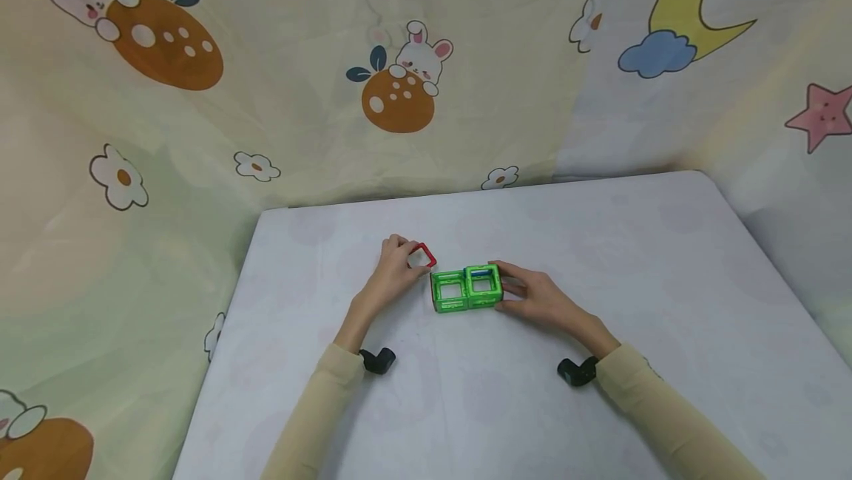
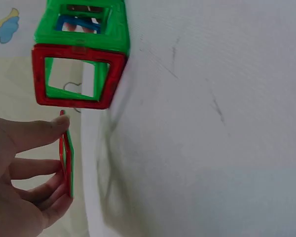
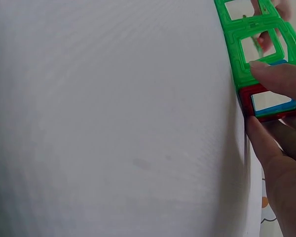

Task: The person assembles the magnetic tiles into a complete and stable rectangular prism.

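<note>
My left hand (image 1: 391, 276) pinches a small square frame tile (image 1: 428, 252) by its edges, between thumb and fingers. Seen nearly edge-on in the left wrist view, this magnetic tile (image 2: 69, 168) shows red on one side and green on the other. Just right of it lies a long box of magnetic tiles (image 1: 452, 306), mostly green, a little apart from the tile. A red square (image 2: 71, 102) closes the box's left end. Thumb and fingers of my right hand (image 1: 542, 299) grip the other end, where red (image 3: 245, 101) and blue (image 3: 276, 107) tiles show.
The box lies on a table with a pale cloth (image 1: 466, 406). Behind the table hangs a printed curtain (image 1: 299, 95) with rabbits, flowers and a moon. Black wrist cameras (image 1: 379, 361) sit at both sleeve cuffs.
</note>
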`<state>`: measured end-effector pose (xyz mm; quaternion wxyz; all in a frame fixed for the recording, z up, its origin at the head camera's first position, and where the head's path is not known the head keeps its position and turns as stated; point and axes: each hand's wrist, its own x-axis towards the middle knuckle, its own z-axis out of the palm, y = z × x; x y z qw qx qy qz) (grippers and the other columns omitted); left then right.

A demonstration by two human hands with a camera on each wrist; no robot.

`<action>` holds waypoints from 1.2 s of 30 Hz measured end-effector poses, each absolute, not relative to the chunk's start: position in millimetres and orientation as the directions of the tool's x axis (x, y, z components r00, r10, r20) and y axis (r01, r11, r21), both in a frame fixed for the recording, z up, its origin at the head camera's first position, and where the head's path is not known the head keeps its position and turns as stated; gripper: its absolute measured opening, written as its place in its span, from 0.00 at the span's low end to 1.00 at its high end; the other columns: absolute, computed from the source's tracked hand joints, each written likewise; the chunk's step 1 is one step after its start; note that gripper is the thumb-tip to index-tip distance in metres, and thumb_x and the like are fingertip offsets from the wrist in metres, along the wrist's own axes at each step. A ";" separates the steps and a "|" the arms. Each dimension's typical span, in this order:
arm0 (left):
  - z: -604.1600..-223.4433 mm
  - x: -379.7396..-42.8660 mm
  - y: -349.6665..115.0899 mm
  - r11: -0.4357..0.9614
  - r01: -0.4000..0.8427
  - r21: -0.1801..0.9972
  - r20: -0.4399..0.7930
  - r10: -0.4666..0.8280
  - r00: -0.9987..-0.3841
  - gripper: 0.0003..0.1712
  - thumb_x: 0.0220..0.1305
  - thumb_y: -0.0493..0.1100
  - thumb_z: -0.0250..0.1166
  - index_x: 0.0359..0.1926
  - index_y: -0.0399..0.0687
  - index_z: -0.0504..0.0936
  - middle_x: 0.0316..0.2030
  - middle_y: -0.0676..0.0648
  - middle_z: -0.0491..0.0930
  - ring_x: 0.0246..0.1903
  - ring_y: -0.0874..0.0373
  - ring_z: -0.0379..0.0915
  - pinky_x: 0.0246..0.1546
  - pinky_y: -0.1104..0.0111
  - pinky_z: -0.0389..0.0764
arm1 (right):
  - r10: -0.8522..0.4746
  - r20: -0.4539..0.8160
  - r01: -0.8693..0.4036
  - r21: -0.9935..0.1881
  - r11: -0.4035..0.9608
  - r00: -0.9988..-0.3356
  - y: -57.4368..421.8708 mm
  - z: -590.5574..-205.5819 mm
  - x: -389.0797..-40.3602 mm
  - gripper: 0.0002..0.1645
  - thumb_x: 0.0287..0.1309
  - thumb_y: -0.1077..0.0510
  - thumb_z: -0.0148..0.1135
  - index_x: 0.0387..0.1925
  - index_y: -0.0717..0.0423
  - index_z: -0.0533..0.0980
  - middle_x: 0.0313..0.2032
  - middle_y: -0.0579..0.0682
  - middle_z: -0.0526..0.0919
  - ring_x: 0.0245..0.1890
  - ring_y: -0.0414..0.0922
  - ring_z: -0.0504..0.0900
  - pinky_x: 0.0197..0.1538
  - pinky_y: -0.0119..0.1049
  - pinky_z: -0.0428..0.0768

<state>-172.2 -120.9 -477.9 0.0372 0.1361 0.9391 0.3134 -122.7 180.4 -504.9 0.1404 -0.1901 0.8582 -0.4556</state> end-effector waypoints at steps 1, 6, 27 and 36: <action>-475.1 -170.2 -121.4 0.756 0.247 0.607 0.022 0.295 -0.955 0.27 0.63 0.41 0.74 0.60 0.33 0.80 0.54 0.36 0.72 0.56 0.43 0.65 0.50 0.57 0.77 | -0.450 -0.071 -0.195 -0.834 0.517 -0.890 180.3 -505.2 -122.8 0.48 0.59 0.64 0.73 0.77 0.61 0.61 0.74 0.64 0.66 0.66 0.61 0.77 0.63 0.45 0.78; -462.9 -160.9 -123.5 0.723 0.278 0.633 0.044 0.325 -0.945 0.28 0.63 0.42 0.74 0.61 0.34 0.80 0.55 0.37 0.72 0.58 0.44 0.64 0.49 0.57 0.79 | -0.445 -0.072 -0.197 -0.826 0.529 -0.893 180.6 -505.3 -122.6 0.48 0.58 0.64 0.73 0.77 0.61 0.61 0.74 0.63 0.67 0.66 0.61 0.77 0.63 0.45 0.78; -435.6 -134.3 -102.1 0.642 0.417 0.644 -0.045 0.575 -0.817 0.28 0.64 0.41 0.73 0.63 0.40 0.79 0.58 0.43 0.70 0.60 0.49 0.61 0.55 0.59 0.78 | -0.458 -0.074 -0.194 -0.838 0.510 -0.886 181.6 -504.9 -122.6 0.48 0.59 0.66 0.71 0.77 0.58 0.61 0.74 0.61 0.66 0.67 0.60 0.76 0.65 0.50 0.77; -437.0 -133.6 -97.1 0.643 0.437 0.629 -0.068 0.605 -0.793 0.26 0.66 0.40 0.71 0.64 0.41 0.79 0.57 0.45 0.69 0.59 0.52 0.61 0.57 0.60 0.77 | -0.465 -0.050 -0.221 -0.831 0.511 -0.884 181.5 -505.5 -122.3 0.47 0.59 0.65 0.72 0.76 0.60 0.62 0.74 0.63 0.67 0.66 0.62 0.77 0.63 0.50 0.78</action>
